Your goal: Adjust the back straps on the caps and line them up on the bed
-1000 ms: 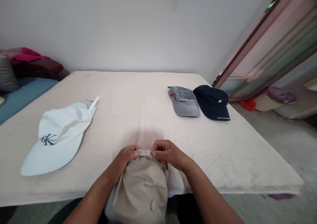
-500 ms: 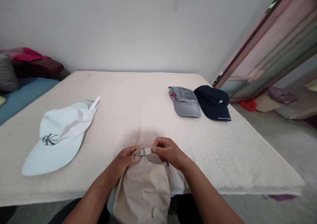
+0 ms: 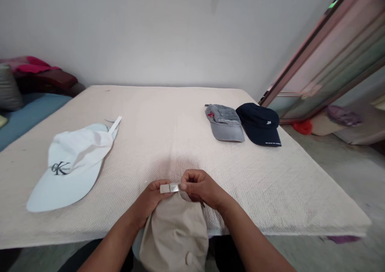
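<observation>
our left hand [image 3: 152, 200] and right hand [image 3: 201, 188] both pinch the strap [image 3: 170, 188] at the back of the beige cap [image 3: 174, 234], which hangs over the bench's [image 3: 168, 131] near edge. a white cap [image 3: 70, 164] lies far left; grey cap [image 3: 224, 121] and navy cap [image 3: 260, 123] touch at far right.

White cap [image 3: 70, 166] w/ dark logo lies left on cream-cloth table [image 3: 168, 131]. Grey cap [image 3: 224, 122] & navy cap [image 3: 260, 123] touch, far right. Red cloth [image 3: 31, 63] by wall.
</observation>
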The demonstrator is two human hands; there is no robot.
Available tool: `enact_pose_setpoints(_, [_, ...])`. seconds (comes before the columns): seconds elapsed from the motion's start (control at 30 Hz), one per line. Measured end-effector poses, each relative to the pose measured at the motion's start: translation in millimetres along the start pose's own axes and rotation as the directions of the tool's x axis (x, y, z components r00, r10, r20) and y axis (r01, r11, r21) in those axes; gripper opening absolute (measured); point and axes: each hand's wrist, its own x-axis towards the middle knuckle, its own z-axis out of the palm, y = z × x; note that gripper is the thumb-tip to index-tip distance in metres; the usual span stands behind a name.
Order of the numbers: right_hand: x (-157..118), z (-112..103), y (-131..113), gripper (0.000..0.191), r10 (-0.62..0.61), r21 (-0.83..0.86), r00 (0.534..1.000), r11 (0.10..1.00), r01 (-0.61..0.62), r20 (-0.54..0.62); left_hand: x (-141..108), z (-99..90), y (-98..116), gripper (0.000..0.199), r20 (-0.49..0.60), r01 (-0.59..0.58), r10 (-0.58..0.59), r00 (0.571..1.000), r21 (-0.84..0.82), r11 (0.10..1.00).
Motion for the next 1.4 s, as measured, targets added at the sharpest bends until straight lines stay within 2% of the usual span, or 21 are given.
enact_pose_setpoints(0.2, [-2, -3, -1, 0.027, 0.025, 0.072, 1.0, 0.997, -0.026, 0.019, 2, -2.6, -4, 0.02, 0.034, 0.018, -0.016, 0.999, -0.068, 0.998])
enact_pose_setpoints(0.37, [1, 3, 0, 0.029, -0.016, 0.109, 0.999, 0.994, 0.011, 0.045, 2, -3.7, -5, 0.021, 0.05, -0.01, 0.013, 0.999, -0.044, 0.999])
enact_pose_setpoints(0.57, [0, 1, 0, 0.026, -0.017, 0.056, 0.998, 0.998, 0.014, 0.054, 2, -3.1, -6, 0.016, 0.102, 0.006, 0.005, 0.995, -0.106, 0.994])
enact_pose_setpoints(0.73, [-3, -3, -1, 0.026, 0.048, -0.011, 0.997, 0.999, -0.048, 0.064, -1, 1.0, -2, 0.011, 0.039, -0.001, 0.004, 0.999, -0.089, 0.996])
enact_pose_setpoints(0.9, [-2, 1, -1, 0.028, 0.06, -0.012, 0.998, 0.998, -0.06, 0.023, -3, 3.7, 2, 0.014, 0.136, 0.02, -0.013, 0.991, -0.05, 0.999])
enact_pose_setpoints(1.07, [-1, 2, -1, 0.026, 0.062, 0.032, 0.998, 0.998, -0.062, 0.023, 0, 0.0, -3, 0.014, 0.04, 0.018, -0.015, 0.999, -0.067, 0.998])
enact_pose_setpoints(1.2, [-1, 1, 0, 0.028, 0.029, 0.101, 0.994, 0.994, -0.039, 0.103, 1, -1.8, -6, 0.01, 0.109, -0.014, 0.018, 0.994, -0.039, 0.999])
enact_pose_setpoints(1.4, [0, 4, 1, 0.035, -0.017, 0.124, 0.992, 0.992, 0.001, 0.122, 1, -2.0, -9, 0.015, 0.1, -0.022, 0.024, 0.995, -0.028, 0.999])
